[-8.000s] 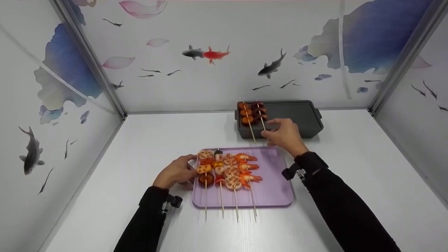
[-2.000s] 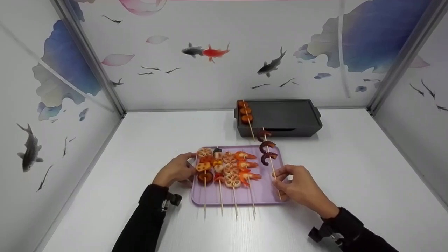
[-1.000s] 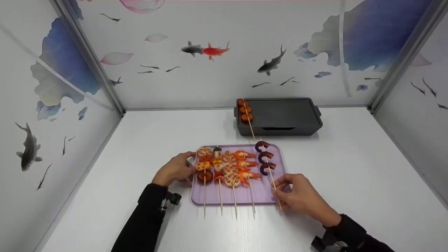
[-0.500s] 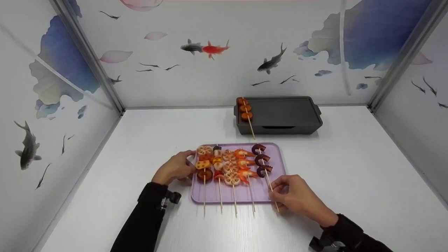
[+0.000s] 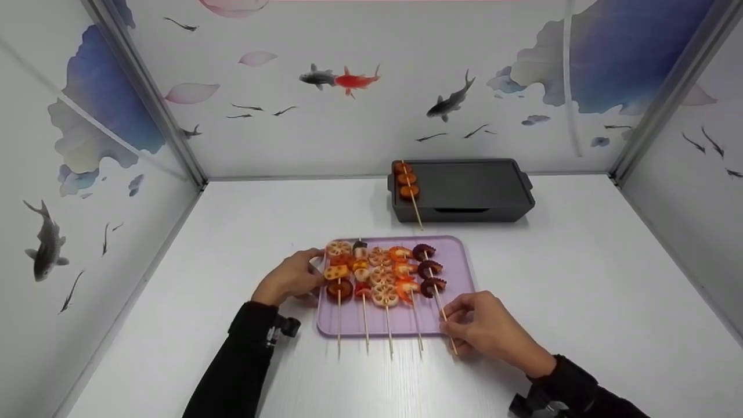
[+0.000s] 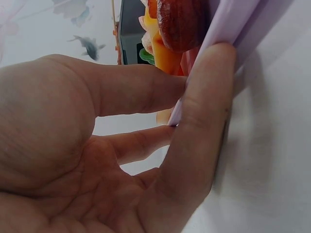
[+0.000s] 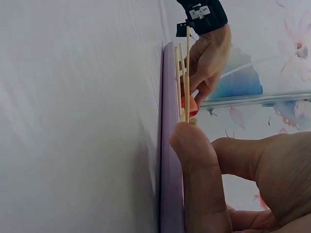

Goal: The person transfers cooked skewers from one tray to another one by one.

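A purple tray [image 5: 464, 273] lies mid-table with several food skewers side by side. My right hand [image 5: 448, 320] pinches the stick of a dark purple sausage skewer [image 5: 428, 270], which lies rightmost on the tray beside a shrimp skewer [image 5: 403, 270]. In the right wrist view my thumb and fingers [image 7: 194, 160] close on that stick [image 7: 186, 73] over the tray's edge [image 7: 167, 145]. My left hand [image 5: 313, 274] grips the tray's left rim; thumb and fingers [image 6: 204, 111] clamp the purple rim [image 6: 252, 19] in the left wrist view.
A black grill pan [image 5: 482, 188] stands behind the tray near the back wall, with one skewer of orange-brown rounds [image 5: 406, 179] at its left end. White table top surrounds the tray, enclosed by painted fish panels on three sides.
My right hand carried the dark sausage skewer from the grill pan down to the tray, then slid it left against the shrimp skewer. The left hand stayed on the tray's rim.
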A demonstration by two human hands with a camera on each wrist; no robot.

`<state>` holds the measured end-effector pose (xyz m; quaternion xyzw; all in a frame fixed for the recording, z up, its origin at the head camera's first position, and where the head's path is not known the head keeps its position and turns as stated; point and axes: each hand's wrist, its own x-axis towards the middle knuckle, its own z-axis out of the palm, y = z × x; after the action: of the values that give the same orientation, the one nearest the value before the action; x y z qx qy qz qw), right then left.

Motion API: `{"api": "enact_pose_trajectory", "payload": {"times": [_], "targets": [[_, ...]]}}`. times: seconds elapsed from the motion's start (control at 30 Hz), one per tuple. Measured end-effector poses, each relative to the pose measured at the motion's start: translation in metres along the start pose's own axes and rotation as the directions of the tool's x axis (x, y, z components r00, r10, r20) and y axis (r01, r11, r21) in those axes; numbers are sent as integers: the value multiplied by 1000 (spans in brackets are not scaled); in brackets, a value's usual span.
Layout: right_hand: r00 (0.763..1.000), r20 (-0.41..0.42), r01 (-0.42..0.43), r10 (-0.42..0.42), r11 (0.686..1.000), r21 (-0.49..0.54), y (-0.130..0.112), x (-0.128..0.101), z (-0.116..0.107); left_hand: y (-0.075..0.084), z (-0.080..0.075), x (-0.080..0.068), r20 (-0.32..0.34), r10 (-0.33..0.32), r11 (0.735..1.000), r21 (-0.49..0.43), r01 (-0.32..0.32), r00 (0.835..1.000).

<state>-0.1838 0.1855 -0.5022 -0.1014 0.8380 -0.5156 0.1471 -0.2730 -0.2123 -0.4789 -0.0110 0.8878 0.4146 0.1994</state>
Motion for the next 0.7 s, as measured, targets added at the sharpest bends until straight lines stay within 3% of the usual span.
{"api": "enact_pose_trajectory", "payload": {"times": [0.47,0.7], "targets": [[1000,-17,19,-20,996,-90,-4,4,0,1,-4,2,-1,4,1000,-3,-4,1000],[1000,6,-2,2,998,-59,-1,3,-1,0,-1,2,12,-1,1000,-21,2,1000]]}}
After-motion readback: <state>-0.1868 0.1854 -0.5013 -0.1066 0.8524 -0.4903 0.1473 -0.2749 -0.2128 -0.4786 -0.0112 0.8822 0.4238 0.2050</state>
